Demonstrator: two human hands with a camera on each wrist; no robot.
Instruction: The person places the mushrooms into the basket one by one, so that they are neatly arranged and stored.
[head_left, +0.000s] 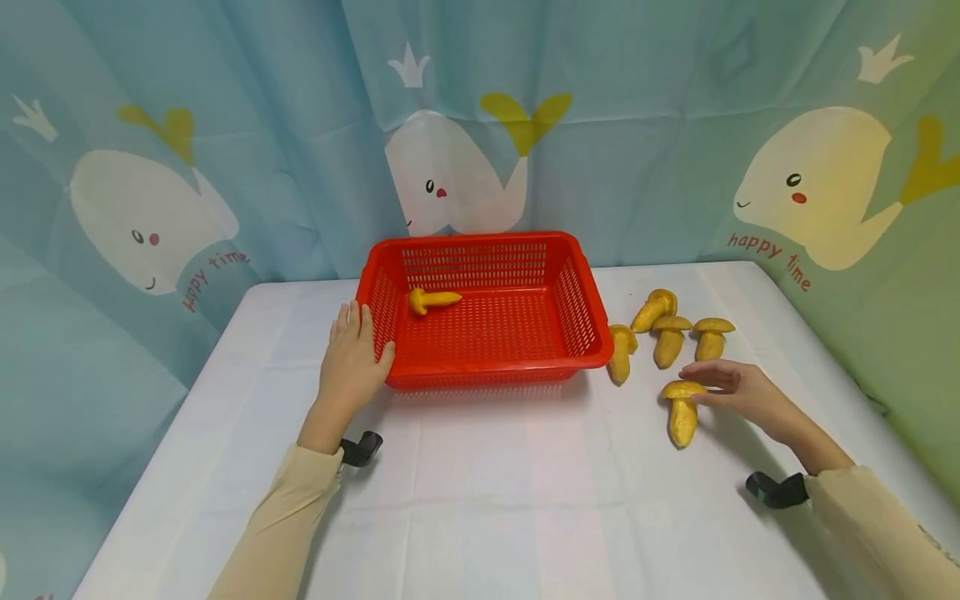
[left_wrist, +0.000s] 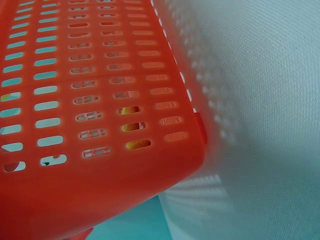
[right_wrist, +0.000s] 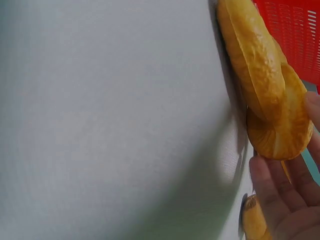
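A red plastic basket (head_left: 480, 375) with slotted walls stands on the table, one yellow mushroom (head_left: 438, 300) lying inside it. My left hand (head_left: 351, 358) rests at its left side, fingers straight and thumb by the front corner. In the left wrist view the basket's slotted wall (left_wrist: 110, 175) fills much of the picture. My right hand (head_left: 738, 396) is at the cap of the nearest yellow mushroom (head_left: 682, 421), thumb at the cap's edge and fingers beyond it. The right wrist view shows this mushroom (right_wrist: 255, 65) lying before the spread thumb and fingers, not gripped.
Several more yellow mushrooms lie right of the basket: one by its corner (head_left: 620, 354), others behind my right hand, including one mushroom (head_left: 670, 342) near the middle. A white cloth (head_left: 487, 500) covers the table. Blue whale-print curtains (head_left: 300, 125) hang behind and beside it.
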